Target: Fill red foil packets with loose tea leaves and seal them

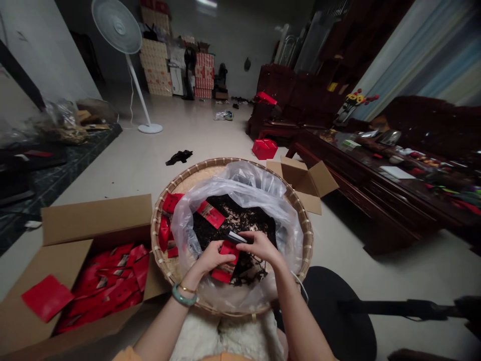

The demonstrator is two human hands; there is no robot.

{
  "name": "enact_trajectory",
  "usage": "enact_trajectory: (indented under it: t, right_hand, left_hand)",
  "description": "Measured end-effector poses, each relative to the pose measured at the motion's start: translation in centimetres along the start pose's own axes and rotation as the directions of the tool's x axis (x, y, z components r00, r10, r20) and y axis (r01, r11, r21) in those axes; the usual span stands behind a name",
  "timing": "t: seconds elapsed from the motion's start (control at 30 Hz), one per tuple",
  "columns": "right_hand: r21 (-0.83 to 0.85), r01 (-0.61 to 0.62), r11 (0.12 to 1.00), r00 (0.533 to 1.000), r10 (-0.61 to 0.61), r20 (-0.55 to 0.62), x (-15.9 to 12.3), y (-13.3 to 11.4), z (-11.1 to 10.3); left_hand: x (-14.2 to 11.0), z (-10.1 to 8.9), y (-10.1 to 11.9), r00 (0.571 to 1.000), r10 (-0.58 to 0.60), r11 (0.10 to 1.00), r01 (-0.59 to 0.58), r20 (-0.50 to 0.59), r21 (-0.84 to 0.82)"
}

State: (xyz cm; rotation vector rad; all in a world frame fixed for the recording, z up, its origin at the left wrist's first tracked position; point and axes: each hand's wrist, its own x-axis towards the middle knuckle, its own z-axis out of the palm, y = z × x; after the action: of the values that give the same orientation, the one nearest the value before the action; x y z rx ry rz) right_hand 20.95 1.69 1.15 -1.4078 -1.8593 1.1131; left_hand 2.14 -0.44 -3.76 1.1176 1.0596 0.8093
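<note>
My left hand [212,258] grips a red packet [224,275] over the middle of a plastic-lined basket. In my right hand [261,246] is a small black-and-white handheld device [236,237], held at the packet's upper edge; its exact kind is unclear. Below both hands, dark dried leaves, perhaps tea [259,218], lie loose inside a clear plastic bag [184,213] with its mouth spread wide. Another red packet [212,214] rests on the leaves. The round woven basket [307,235] holds the bag, and more red packets [165,230] sit between the bag and its left rim.
At left stands an open cardboard box [97,215] full of red packets. A smaller open box [317,180] and a red box [265,149] are beyond the basket. A black round base [338,306] stands at right, near a dark wooden table [361,185]. A white fan [149,128] stands behind.
</note>
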Motion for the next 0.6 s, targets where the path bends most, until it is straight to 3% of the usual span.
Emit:
enact_trajectory:
  t: [0.23,0.43,0.6]
  right_hand:
    - [-0.07,-0.003,0.998,0.999,0.005,0.032,0.8,-0.6,1.3]
    - [-0.068,-0.032,0.997,0.998,0.035,0.056,1.0,-0.6,1.1]
    - [-0.043,-0.074,0.996,0.994,0.078,0.083,1.3,-0.8,1.6]
  left_hand:
    - [0.1,-0.1,-0.6,0.998,-0.053,0.999,0.053,-0.033,-0.001]
    - [0.1,-0.1,0.3,0.998,-0.056,0.922,0.049,-0.008,-0.385]
    - [0.4,-0.4,0.2,0.995,-0.039,0.862,-0.013,-0.091,-0.506]
